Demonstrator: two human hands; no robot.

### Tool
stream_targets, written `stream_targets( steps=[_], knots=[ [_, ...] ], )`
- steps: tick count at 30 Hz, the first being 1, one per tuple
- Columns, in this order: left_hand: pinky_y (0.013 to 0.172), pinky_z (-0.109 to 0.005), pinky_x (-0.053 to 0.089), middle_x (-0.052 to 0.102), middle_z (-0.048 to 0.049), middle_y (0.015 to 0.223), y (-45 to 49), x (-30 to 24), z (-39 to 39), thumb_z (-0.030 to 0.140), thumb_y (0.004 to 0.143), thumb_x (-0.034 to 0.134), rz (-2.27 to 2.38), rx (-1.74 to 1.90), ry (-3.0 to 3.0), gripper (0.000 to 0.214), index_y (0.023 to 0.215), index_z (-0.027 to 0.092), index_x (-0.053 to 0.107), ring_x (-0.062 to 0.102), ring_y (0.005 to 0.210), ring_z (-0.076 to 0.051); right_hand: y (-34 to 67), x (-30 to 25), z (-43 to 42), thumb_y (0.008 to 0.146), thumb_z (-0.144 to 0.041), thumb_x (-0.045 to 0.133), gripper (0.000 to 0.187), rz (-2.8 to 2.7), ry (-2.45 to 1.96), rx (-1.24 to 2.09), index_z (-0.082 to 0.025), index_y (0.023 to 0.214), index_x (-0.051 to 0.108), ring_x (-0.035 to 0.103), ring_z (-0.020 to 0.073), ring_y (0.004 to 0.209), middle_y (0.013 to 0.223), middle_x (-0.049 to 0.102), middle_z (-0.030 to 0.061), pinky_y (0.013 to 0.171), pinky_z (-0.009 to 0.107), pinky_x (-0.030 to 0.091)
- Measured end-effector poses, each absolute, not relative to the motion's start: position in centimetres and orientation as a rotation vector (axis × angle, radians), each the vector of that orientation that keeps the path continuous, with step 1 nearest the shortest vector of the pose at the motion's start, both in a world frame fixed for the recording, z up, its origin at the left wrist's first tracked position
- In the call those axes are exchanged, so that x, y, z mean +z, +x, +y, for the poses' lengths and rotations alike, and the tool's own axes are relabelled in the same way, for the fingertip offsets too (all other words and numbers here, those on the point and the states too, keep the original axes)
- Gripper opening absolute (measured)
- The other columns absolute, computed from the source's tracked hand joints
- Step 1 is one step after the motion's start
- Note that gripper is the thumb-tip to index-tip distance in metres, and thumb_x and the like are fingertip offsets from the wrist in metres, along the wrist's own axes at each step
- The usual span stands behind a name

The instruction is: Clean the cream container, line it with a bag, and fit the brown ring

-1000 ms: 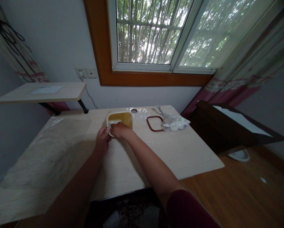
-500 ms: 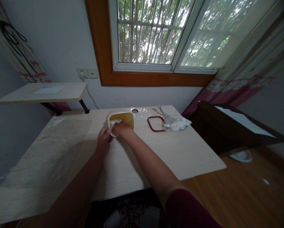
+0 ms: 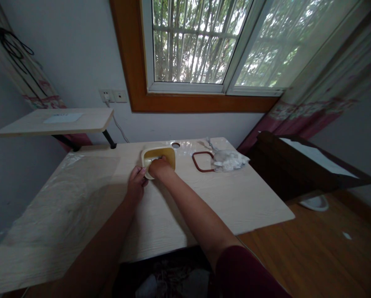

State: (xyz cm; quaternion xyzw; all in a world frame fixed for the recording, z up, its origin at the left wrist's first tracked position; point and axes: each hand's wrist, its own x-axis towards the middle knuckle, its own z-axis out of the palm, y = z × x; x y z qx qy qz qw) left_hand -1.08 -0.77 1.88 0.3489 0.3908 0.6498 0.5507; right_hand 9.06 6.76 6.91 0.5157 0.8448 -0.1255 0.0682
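Observation:
A small cream, square-ish container (image 3: 169,155) with a yellowish inside sits at the far middle of a light wooden table (image 3: 222,203). My left hand (image 3: 136,184) rests against its near left corner, fingers curled on the rim. My right hand (image 3: 158,167) reaches into the container with fingers closed; what they press or hold is hidden, though a white wad showed there a moment ago. A dark red seal ring (image 3: 201,162) lies flat to the right, touching a crumpled clear plastic bag with white stuff (image 3: 227,159).
A small raised shelf (image 3: 55,121) stands at the table's back left. A wall socket with a cable (image 3: 112,96) is behind it. A dark wooden cabinet (image 3: 300,165) stands right of the table, with a curtain (image 3: 325,91) and window above. The wooden floor (image 3: 325,252) lies beyond.
My right hand has pushed a little deeper into the container, covering the white wad seen earlier. The left hand stays on the corner.

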Motion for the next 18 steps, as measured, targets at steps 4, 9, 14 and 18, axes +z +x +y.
stream_targets(
  steps=[4,9,14,18],
  knots=[
    [0.042,-0.017,0.022,0.036,0.0097,0.054,-1.1,1.6,-0.7,0.048,0.072,0.08,0.908,1.521,0.83,0.046,0.074,0.021,0.043,0.029,0.042,-0.005,9.8,7.2,6.2,0.097,-0.022,0.047,0.037,2.556,1.621,-0.357,-0.002,0.119,0.069,0.062,0.0325,0.124,0.123,0.069,0.0272,0.108,0.044,0.041],
    [0.041,-0.016,0.021,0.035,0.0095,0.054,-1.1,1.8,-0.9,0.046,0.073,0.08,0.899,1.519,0.817,0.047,0.074,0.021,0.041,0.028,0.043,-0.005,10.1,7.1,5.9,0.1,-0.028,0.046,0.04,2.639,1.641,-0.37,-0.004,0.129,0.06,0.06,0.0328,0.124,0.121,0.069,0.0258,0.098,0.04,0.048],
    [0.042,-0.017,0.022,0.034,0.0096,0.053,-1.2,1.9,-1.0,0.047,0.074,0.08,0.898,1.523,0.833,0.046,0.074,0.021,0.042,0.028,0.043,-0.005,10.0,6.8,6.1,0.099,-0.028,0.046,0.04,2.696,1.632,-0.428,-0.01,0.134,0.055,0.062,0.0308,0.12,0.124,0.068,0.0232,0.091,0.037,0.051],
    [0.041,-0.017,0.023,0.036,0.0096,0.054,-1.1,1.9,-0.9,0.047,0.073,0.08,0.9,1.525,0.834,0.046,0.074,0.021,0.043,0.028,0.042,-0.005,10.4,6.9,6.2,0.098,-0.029,0.049,0.042,2.747,1.609,-0.458,-0.012,0.137,0.053,0.065,0.0285,0.116,0.127,0.066,0.0212,0.091,0.035,0.051]
  ],
)
